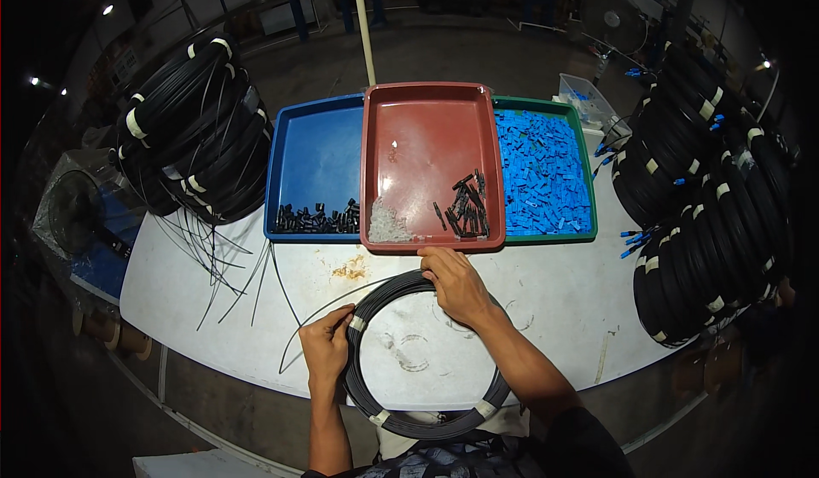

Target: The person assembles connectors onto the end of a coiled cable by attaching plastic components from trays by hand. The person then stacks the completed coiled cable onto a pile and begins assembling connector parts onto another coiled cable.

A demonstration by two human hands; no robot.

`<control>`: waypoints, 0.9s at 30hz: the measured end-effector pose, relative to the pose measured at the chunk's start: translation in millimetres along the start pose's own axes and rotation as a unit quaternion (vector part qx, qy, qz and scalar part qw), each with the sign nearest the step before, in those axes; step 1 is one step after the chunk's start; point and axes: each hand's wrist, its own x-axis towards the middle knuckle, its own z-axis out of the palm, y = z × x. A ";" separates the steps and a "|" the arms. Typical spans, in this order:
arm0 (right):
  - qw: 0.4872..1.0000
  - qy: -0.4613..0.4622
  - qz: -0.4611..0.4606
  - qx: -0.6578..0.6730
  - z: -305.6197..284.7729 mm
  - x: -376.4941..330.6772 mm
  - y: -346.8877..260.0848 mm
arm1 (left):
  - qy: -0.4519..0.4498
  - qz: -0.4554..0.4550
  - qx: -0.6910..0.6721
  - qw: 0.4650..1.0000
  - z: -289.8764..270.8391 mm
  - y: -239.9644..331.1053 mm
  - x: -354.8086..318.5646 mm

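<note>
- The white counter (580, 329) runs beneath everything at hand, its near edge curving round in front of the person.
- The black cable coil (435, 429) is a round ring with no long axis, open side up, at the middle front of the counter; its near side reaches past the edge toward the person's body.
- The red tray (401, 248) stands just beyond the coil's far side, close to the right fingers.
- The right hand (461, 286) reaches across the ring to its far side, fingers bent and grip narrow; I cannot tell what lies between the fingertips.
- The left hand (326, 347) is at the ring's left side, thumb and fingertips close together; whether they pinch cable I cannot tell.
- The loose strand (299, 329) bows out from the coil's upper left, passing left of the left hand, the nearer one; the right is well apart from that bow.
- A pale tape band (357, 324) wraps the coil just beside the left fingertips.
</note>
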 end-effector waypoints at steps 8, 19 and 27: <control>0.977 -0.139 0.159 -0.011 0.5 2.1 -2.0 | -0.029 0.005 -0.011 1.000 -2.8 3.2 -8.1; 0.957 -0.118 0.254 0.077 12.6 6.1 18.6 | -0.098 0.006 0.110 0.989 -15.8 23.3 -46.2; 0.943 -0.112 0.294 0.110 17.3 32.5 -6.2 | -0.215 0.097 0.054 0.970 -14.8 -0.6 8.5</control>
